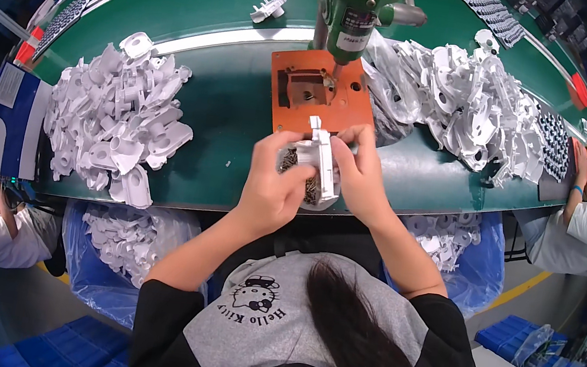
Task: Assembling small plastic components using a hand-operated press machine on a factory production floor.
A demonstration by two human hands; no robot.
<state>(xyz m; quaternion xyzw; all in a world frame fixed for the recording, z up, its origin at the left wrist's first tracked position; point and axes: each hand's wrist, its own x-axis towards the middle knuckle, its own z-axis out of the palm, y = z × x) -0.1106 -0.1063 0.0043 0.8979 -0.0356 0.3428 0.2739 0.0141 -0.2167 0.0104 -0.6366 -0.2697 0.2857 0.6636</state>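
Observation:
In front of me, I hold a white molded plastic part (321, 159) between my two hands, its long side pointing away from me. My left hand (270, 186) has its fingers bent against the part's left side. On the other side, the thumb and fingers of my right hand (361, 174) close on its right edge. Under the part is a clear container of small dark screws (312, 191), partly hidden by my left fingers. Just beyond my hands lies an orange fixture plate (284, 118) with a recess, beneath a green press (351, 13).
A heap of white plastic parts (112, 113) lies to the left, another heap (471, 96) to the right. One white part (268, 9) lies beyond the press. Blue-lined bins (90, 271) (488, 263) stand below the table edge. Co-workers (8, 241) (572, 230) sit at both sides.

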